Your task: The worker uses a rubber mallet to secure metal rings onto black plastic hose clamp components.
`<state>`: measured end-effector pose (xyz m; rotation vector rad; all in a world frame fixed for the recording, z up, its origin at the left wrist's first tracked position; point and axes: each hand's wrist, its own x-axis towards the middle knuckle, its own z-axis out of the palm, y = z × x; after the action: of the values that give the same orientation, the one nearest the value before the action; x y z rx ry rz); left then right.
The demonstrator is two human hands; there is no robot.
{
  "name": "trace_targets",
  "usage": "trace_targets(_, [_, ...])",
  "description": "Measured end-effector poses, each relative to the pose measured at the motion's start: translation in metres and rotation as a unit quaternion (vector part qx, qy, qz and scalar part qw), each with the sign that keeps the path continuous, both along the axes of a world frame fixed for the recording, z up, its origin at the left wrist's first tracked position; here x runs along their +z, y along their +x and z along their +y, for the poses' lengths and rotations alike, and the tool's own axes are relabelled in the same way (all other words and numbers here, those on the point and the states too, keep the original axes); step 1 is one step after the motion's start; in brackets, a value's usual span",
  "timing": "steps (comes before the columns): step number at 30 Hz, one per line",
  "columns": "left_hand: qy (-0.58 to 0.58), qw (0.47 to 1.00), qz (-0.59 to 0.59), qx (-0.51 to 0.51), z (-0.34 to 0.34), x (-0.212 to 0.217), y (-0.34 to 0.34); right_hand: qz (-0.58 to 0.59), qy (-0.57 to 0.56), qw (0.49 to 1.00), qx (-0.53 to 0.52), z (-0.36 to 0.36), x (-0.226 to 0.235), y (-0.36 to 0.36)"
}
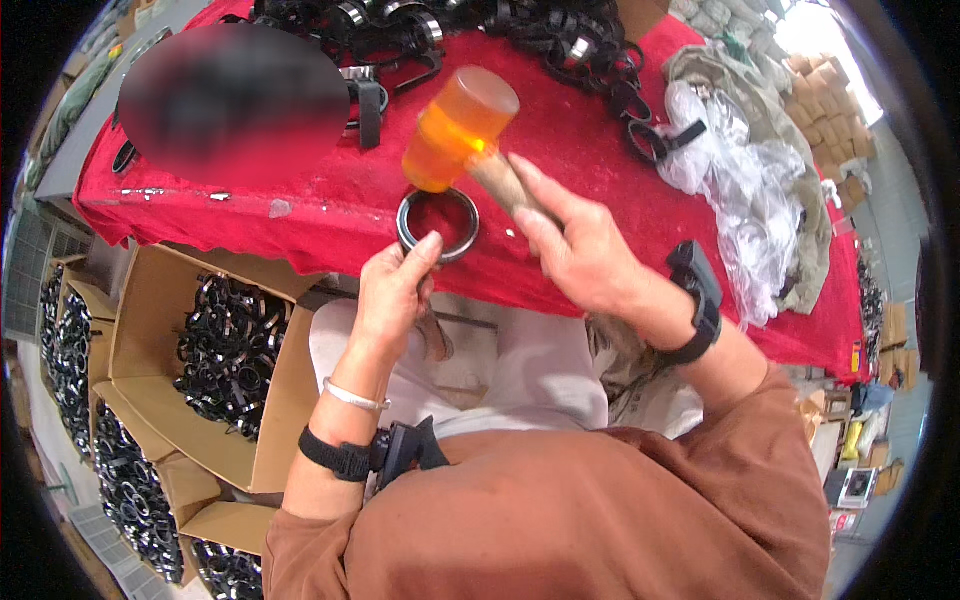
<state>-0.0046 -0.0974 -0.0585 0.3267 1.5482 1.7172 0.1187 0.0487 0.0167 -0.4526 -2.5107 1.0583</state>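
Observation:
My right hand (592, 255) is wrapped round the wooden handle of a mallet (460, 122). Its translucent orange head hangs just above a black ring with a shiny metal lining (475, 222). Whether head and ring touch, I cannot tell. My left hand (388, 300) pinches the ring's near rim between thumb and fingers, at the front edge of a table covered with red cloth (560, 150). The fingers beneath the ring are partly hidden. Black straps with small devices sit on both my forearms.
Many black and silver ring parts (410, 30) are heaped along the table's far side. Crumpled clear plastic (750, 230) lies at the right. An open cardboard box (150, 330) of similar parts stands at the lower left, beside further filled boxes. A blurred oval hides the table's upper left.

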Motion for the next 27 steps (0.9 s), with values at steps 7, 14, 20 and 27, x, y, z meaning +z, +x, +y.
trace_targets(7, [0.010,1.000,-0.001,-0.001,0.001,-0.002,-0.005,0.051,-0.111,0.992,-0.021,-0.007,0.017,0.004])
trace_targets(14, [0.025,0.999,0.018,-0.020,-0.015,0.008,-0.006,-0.013,-0.118,0.993,-0.021,0.007,-0.001,0.016])
trace_targets(20, [-0.090,0.979,0.133,0.125,-0.153,0.002,-0.087,0.016,-0.243,0.965,-0.097,0.033,0.007,0.060])
trace_targets(27, [0.073,0.934,0.222,0.270,-0.268,0.072,-0.194,-0.013,-0.374,0.920,-0.117,0.060,0.010,0.059])
